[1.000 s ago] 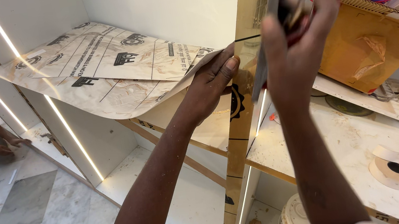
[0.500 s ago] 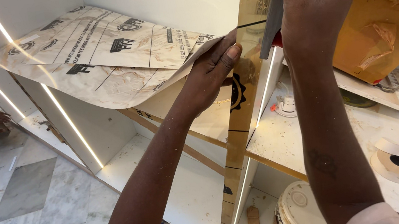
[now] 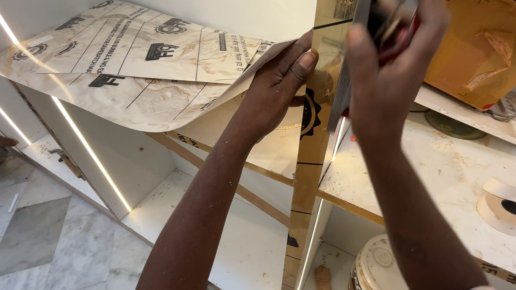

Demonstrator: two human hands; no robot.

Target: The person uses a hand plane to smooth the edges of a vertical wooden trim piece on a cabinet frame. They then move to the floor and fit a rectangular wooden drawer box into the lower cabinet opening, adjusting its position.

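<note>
While the left hand (image 3: 280, 84) pinches the lifted corner of a marble-patterned laminate sheet (image 3: 125, 62) against the gold-mirrored upright panel (image 3: 329, 74), the right hand (image 3: 387, 59) closes around a red-handled tool whose flat metal blade (image 3: 354, 61) rests along the panel's edge. The work appears to be at the trimming or scraping stage; the next stroke likely calls for keeping the blade flush and the sheet clear. A tape roll (image 3: 509, 210) lies on the shelf nearby.

orange cardboard box (image 3: 493, 44) (wires inside) on right shelf; white bucket (image 3: 374, 277) below.
</note>
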